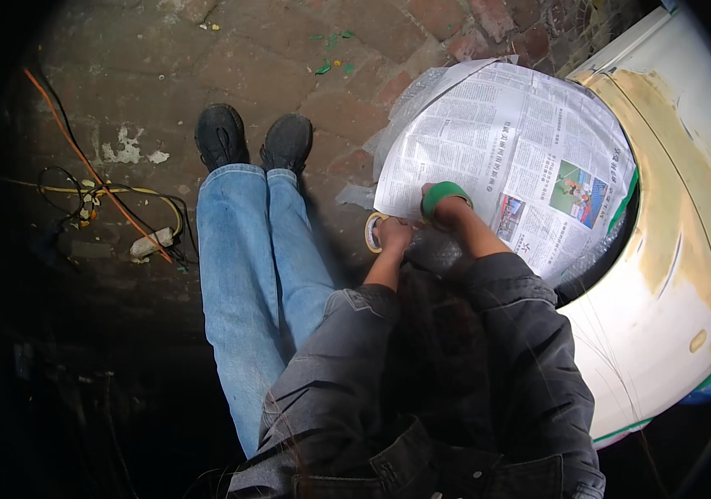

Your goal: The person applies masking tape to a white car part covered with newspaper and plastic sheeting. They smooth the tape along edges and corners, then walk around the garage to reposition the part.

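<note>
My left hand [395, 234] is closed on a roll of cream masking tape [371, 233], beside the near left edge of a newspaper sheet [463, 158]. A roll of green tape [458, 190] encircles my right hand [450, 213], which reaches down at that same edge. The fingers of this hand are mostly hidden, so their grip does not show. The newspaper lies spread over a large round wheel shape, with bubble wrap [403, 116] showing from under it at the left. A strip of green tape [624, 212] runs along the sheet's right side.
To the right curves a white car body panel [613, 349] with tan sanded patches. My outstretched legs [243, 224] in jeans and black shoes [287, 141] lie on the brick floor [280, 71]. Orange and black cables [89, 158] and a white power strip [152, 242] lie at the left.
</note>
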